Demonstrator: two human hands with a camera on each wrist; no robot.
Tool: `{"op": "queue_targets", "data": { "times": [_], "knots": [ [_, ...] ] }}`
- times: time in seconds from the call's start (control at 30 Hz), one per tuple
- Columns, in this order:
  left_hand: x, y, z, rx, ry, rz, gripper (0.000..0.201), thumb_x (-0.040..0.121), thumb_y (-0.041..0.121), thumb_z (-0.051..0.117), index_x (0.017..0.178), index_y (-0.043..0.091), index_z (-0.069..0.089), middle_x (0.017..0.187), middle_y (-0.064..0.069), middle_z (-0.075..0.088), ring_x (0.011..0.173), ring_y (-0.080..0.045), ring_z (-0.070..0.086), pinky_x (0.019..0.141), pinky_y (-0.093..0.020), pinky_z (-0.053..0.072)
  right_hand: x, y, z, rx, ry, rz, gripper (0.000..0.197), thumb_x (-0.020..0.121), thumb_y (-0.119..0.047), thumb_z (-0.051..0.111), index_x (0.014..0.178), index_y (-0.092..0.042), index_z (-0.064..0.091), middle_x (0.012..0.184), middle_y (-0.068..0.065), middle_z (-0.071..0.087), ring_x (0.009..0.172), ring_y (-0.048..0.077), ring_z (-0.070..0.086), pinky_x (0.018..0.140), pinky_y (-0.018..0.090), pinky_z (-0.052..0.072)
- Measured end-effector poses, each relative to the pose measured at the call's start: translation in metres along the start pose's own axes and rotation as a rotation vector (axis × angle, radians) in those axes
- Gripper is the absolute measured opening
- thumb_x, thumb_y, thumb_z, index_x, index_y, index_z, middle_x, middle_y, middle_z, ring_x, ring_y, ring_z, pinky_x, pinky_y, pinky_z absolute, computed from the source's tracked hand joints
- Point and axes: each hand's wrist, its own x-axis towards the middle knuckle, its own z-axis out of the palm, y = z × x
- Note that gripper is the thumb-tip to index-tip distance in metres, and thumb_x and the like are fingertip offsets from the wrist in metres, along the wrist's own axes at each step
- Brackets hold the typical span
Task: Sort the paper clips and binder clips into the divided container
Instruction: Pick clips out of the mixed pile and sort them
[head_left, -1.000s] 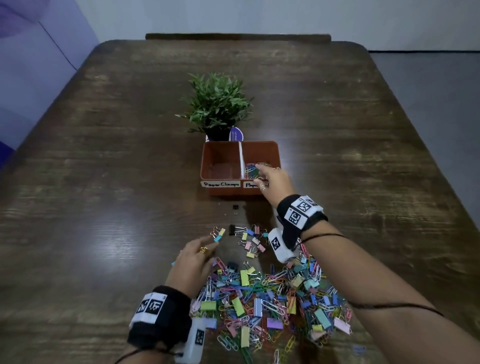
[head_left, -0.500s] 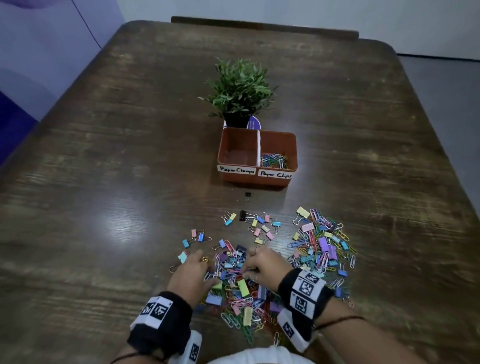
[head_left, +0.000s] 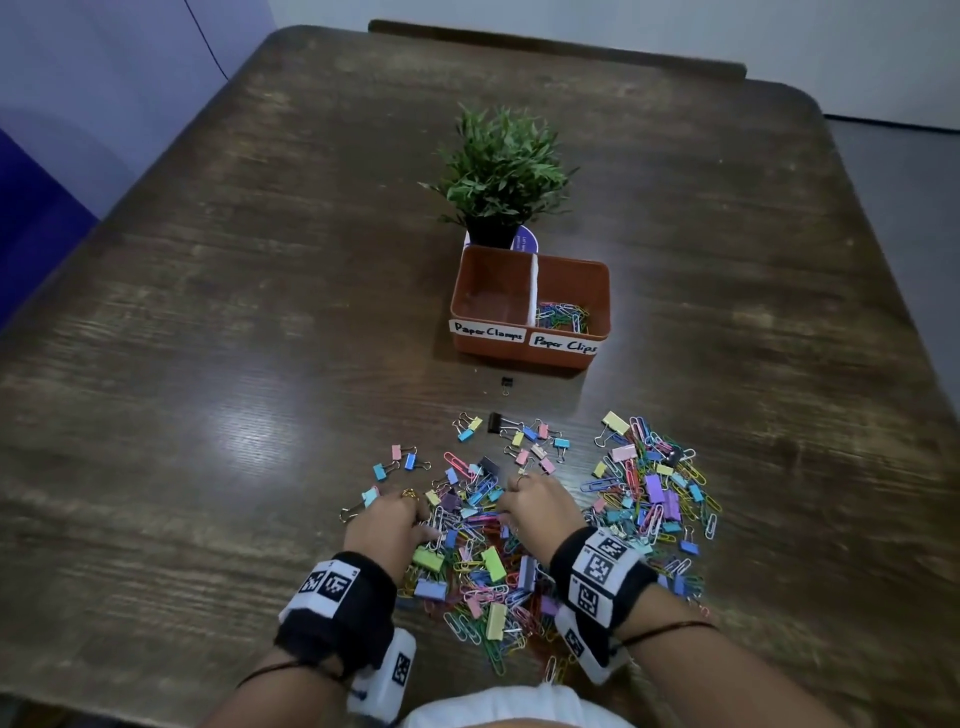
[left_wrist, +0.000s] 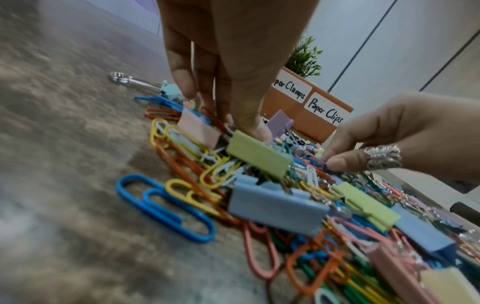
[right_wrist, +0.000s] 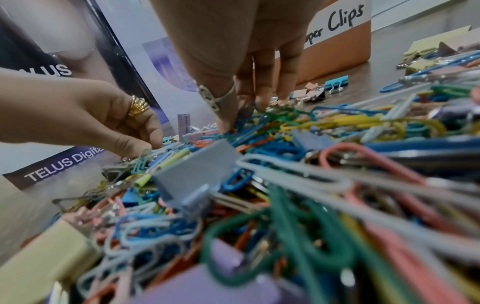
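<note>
Paper clips are being gathered from the mixed pile (head_left: 524, 561). Clips are pinched by the right hand (head_left: 537, 506); the left hand (head_left: 387, 525) grip cannot be told. A carry to the container (head_left: 597, 291) is judged next.

Dark wooden table (head_left: 208, 364) with glare patch, pale wall (head_left: 727, 31) behind, purple banner (head_left: 78, 130) at left.

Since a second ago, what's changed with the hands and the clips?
The right hand left the container and came back to the pile, fingers now in the paper clips. The left hand stayed at the pile's left edge. Container and plant stayed put.
</note>
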Motion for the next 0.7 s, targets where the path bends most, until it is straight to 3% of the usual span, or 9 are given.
{"op": "queue_targets", "data": {
  "times": [0.1,0.13,0.2,0.27,0.37,0.57,0.7],
  "knots": [
    [0.003,0.002,0.002,-0.044,0.042,-0.036,0.006,0.093,0.021,0.052,0.096,0.024,0.056,0.077,0.014,0.056,0.077,-0.005,0.054,0.068,-0.021,0.044,-0.001,-0.001,-0.001,0.054,0.030,0.025,0.024,0.095,-0.024,0.048,0.109,-0.014,0.065,0.110,0.004,0.058,0.105,0.021,0.049,0.092,0.034,0.041],
    [0.004,0.002,0.003,-0.078,0.049,-0.060,0.011,0.093,0.014,0.049,0.094,0.024,0.054,0.075,0.013,0.057,0.075,-0.003,0.055,0.064,-0.018,0.043,-0.001,-0.001,-0.001,0.067,0.035,0.024,0.024,0.095,-0.024,0.047,0.110,-0.013,0.063,0.112,0.003,0.057,0.106,0.020,0.049,0.093,0.034,0.041],
    [0.007,0.002,0.003,-0.129,0.043,-0.082,0.016,0.092,0.008,0.047,0.095,0.022,0.056,0.080,0.012,0.063,0.078,-0.003,0.058,0.068,-0.019,0.047,-0.003,-0.001,-0.002,0.102,0.045,0.023,0.024,0.096,-0.024,0.046,0.110,-0.012,0.061,0.114,0.002,0.055,0.107,0.019,0.048,0.094,0.032,0.040],
    [0.007,0.003,0.002,-0.121,0.004,-0.086,0.017,0.092,0.010,0.049,0.106,0.016,0.058,0.097,0.003,0.068,0.092,-0.012,0.062,0.082,-0.025,0.049,-0.004,-0.001,-0.004,0.147,0.062,0.044,0.022,0.097,-0.024,0.044,0.109,-0.013,0.059,0.112,0.001,0.055,0.106,0.018,0.049,0.095,0.031,0.038],
    [0.007,0.002,0.002,-0.125,0.022,-0.064,0.022,0.094,0.018,0.051,0.113,0.011,0.060,0.108,-0.009,0.065,0.098,-0.021,0.060,0.085,-0.029,0.047,-0.006,-0.001,-0.007,0.228,0.070,0.087,0.016,0.095,-0.015,0.046,0.106,-0.014,0.058,0.107,0.000,0.057,0.102,0.015,0.050,0.093,0.027,0.039],
    [0.003,0.005,-0.005,-0.320,0.183,0.048,0.019,0.089,0.012,0.059,0.104,0.005,0.069,0.101,-0.007,0.066,0.080,-0.012,0.060,0.076,-0.019,0.050,-0.005,0.007,-0.021,0.504,0.152,0.182,0.014,0.091,-0.002,0.051,0.098,-0.009,0.061,0.095,-0.001,0.060,0.086,0.006,0.048,0.081,0.020,0.042],
    [0.007,0.020,-0.023,-0.481,0.282,0.119,0.009,0.084,0.006,0.064,0.090,0.006,0.071,0.086,0.002,0.063,0.072,-0.004,0.057,0.072,-0.015,0.049,0.002,0.019,-0.043,0.654,0.261,0.207,0.010,0.092,-0.010,0.052,0.089,-0.011,0.061,0.087,-0.003,0.059,0.078,0.008,0.053,0.071,0.020,0.042]
  ]
}}
